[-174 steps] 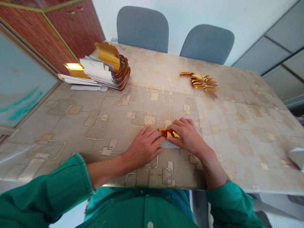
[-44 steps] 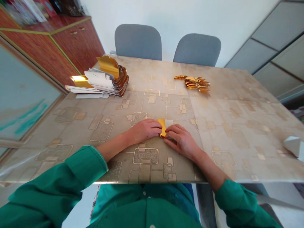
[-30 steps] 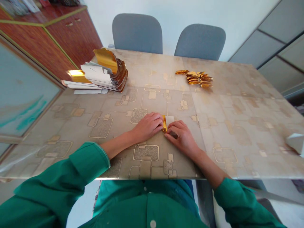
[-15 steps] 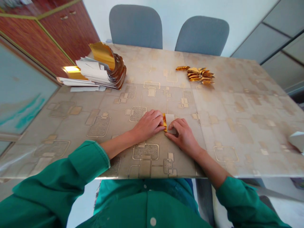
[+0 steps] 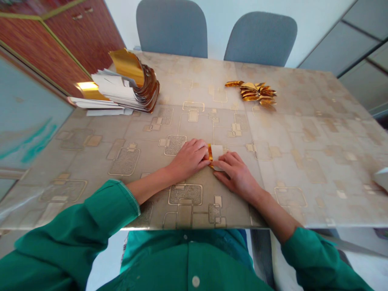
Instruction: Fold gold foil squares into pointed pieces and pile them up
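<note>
A small sheet of gold foil paper (image 5: 216, 151), its white back facing up and a gold strip folded over on the left, lies on the table between my hands. My left hand (image 5: 191, 157) is closed at its left side, thumb and fingers gripping the gold strip. On the near right part of the paper is my right hand (image 5: 236, 173), its fingers bent together and touching the paper near the fold. Part of the sheet is hidden under my fingers.
A curled stack of gold foil sheets with white backs (image 5: 121, 91) stands at the back left of the patterned table (image 5: 145, 133). A pile of folded gold pieces (image 5: 257, 92) lies at the back right. Two grey chairs (image 5: 172, 28) stand behind the table.
My right hand's thumb and forefinger were curved apart beside the paper; now the fingers are closer together and reach onto it near the fold. My left hand has hardly moved.
</note>
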Demonstrator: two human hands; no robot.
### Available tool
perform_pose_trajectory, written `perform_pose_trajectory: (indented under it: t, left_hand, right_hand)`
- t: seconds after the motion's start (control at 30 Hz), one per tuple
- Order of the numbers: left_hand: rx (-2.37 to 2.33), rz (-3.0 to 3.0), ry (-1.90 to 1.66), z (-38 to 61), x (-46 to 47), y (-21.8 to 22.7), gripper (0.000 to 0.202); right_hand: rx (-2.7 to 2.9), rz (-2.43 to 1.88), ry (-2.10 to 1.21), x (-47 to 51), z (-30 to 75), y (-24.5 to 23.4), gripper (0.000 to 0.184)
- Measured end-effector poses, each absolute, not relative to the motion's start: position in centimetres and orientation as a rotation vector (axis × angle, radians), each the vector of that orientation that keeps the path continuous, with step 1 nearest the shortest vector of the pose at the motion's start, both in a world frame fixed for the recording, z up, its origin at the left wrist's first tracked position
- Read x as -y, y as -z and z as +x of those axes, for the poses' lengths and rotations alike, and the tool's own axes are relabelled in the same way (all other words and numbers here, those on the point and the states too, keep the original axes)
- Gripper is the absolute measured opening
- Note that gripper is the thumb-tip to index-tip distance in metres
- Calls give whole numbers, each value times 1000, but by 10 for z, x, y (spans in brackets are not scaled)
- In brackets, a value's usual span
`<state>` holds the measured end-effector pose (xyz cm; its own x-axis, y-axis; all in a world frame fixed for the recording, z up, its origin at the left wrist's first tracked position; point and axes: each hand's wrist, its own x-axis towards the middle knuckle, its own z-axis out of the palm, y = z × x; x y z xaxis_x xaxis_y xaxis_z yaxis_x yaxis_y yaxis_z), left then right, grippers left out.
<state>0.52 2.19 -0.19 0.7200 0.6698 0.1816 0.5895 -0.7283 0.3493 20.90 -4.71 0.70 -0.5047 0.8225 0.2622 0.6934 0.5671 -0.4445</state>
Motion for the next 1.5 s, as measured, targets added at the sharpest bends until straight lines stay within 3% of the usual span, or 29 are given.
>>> perform_pose_trajectory:
  t: [0.6,1.03,1.5]
  left_hand:
    - [-915,2479,-543,0,-28,3,23]
    - [-731,2389,-631,-6,-41,8,7]
    - [-802,2780,-663,-7,-31,6,14]
  right_hand:
    - [2474,-1106,-314,48,214,-4,25]
    - [2493,-1031,-162,49,214,2,31]
    - [2554,-1068,-159,54,215,-1,33]
